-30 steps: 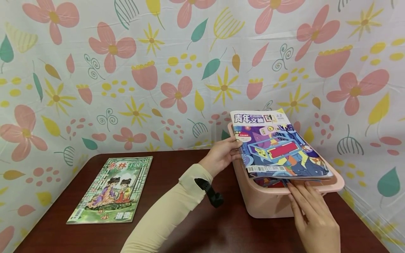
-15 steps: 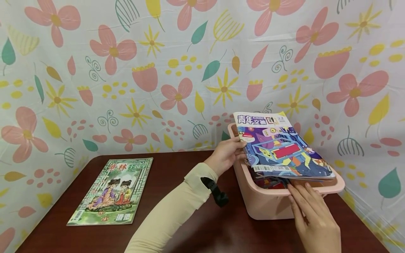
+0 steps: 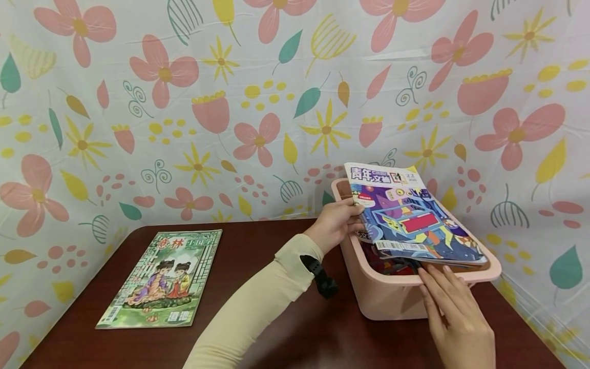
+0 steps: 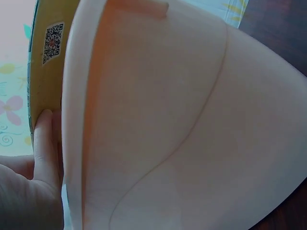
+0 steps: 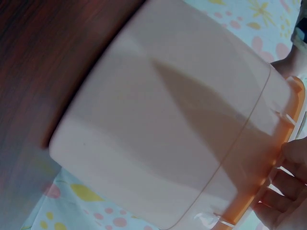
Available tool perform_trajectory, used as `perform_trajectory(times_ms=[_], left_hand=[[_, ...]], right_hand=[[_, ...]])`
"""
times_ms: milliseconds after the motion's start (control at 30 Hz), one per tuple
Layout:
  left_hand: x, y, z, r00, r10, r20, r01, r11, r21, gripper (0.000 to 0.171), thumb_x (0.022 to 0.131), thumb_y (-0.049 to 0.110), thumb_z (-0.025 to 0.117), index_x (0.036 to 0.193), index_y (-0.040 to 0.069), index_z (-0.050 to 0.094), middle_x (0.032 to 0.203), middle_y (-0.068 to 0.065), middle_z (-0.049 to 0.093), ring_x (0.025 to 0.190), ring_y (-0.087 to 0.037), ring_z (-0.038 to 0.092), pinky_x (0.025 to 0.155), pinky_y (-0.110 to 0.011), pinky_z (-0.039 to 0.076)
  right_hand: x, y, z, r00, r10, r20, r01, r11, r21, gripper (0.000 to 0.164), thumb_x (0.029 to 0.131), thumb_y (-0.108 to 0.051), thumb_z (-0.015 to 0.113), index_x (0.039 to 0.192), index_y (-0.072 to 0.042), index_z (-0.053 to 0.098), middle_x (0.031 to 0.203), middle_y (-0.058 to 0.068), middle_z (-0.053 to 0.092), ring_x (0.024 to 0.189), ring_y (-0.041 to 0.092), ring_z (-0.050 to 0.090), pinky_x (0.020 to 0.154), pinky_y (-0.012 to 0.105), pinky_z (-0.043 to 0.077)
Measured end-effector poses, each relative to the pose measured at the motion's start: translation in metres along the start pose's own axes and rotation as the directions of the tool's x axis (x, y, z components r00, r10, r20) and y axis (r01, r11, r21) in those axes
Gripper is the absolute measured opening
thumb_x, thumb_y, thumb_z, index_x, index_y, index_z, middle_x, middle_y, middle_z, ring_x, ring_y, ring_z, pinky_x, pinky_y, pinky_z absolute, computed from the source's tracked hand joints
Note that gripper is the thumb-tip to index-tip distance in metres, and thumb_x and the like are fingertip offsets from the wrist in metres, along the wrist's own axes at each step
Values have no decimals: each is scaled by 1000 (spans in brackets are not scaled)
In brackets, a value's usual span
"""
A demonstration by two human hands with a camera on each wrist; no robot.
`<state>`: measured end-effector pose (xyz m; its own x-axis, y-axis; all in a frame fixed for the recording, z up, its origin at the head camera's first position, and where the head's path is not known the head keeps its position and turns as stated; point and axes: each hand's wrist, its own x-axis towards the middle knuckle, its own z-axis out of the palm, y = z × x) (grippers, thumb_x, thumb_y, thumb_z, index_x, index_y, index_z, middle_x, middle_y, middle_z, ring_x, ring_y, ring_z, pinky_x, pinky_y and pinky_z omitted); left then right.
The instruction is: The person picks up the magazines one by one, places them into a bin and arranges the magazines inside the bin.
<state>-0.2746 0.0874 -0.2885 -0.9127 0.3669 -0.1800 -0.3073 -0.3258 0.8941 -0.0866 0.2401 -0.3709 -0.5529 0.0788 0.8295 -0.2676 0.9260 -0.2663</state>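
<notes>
A pink plastic bin stands on the right of the table. My left hand pinches the left edge of a magazine with a white title band and a purple-and-blue cover, which lies tilted across the bin's opening. In the left wrist view, a fingertip of the left hand presses on the magazine's brown back cover. My right hand rests its extended fingers on the bin's front rim; the right wrist view shows these fingers at the rim too. Inside the bin, another dark, colourful cover is partly hidden underneath.
On the left of the dark red-brown table a green magazine with two cartoon figures lies flat, face up. A flower-patterned cloth hangs behind the table and along its sides.
My left hand has shifted slightly to the right, sliding the purple-and-blue magazine rightward over the bin and uncovering more of its left side. The right hand has stayed at the front rim.
</notes>
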Motion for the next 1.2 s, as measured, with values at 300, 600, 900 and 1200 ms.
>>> perform_trajectory(times_ms=[300,600,900,1200], left_hand=[[5,-2,5,998,11,-55,-11,1000,1,32,92,1,61,124,4,64,96,-13,72,91,-25,70,73,-32,57],[7,-2,11,998,22,-58,-21,1000,16,26,91,-1,61,117,3,68,91,-14,72,87,-26,70,68,-31,58],[6,-2,14,997,23,-70,-21,999,32,28,92,1,62,119,3,67,91,-14,72,87,-28,70,80,-41,56],[-1,0,4,991,127,-35,-126,991,42,46,94,-3,53,139,0,47,127,-21,57,110,-32,62,89,-37,52]], right_hand=[[1,0,1,1000,-7,-3,7,1000,1,57,100,-54,37,128,-13,65,125,11,64,134,14,41,115,31,23],[1,0,1,1000,-10,-12,10,1000,2,55,100,-53,38,129,-14,64,125,11,63,134,14,42,115,30,23],[0,4,2,997,-53,-50,55,998,34,51,101,-48,42,126,-11,66,124,12,64,132,14,44,114,29,25],[-1,6,10,981,-102,-165,114,991,63,45,99,-44,49,118,-9,71,118,10,67,129,13,48,111,31,30]])
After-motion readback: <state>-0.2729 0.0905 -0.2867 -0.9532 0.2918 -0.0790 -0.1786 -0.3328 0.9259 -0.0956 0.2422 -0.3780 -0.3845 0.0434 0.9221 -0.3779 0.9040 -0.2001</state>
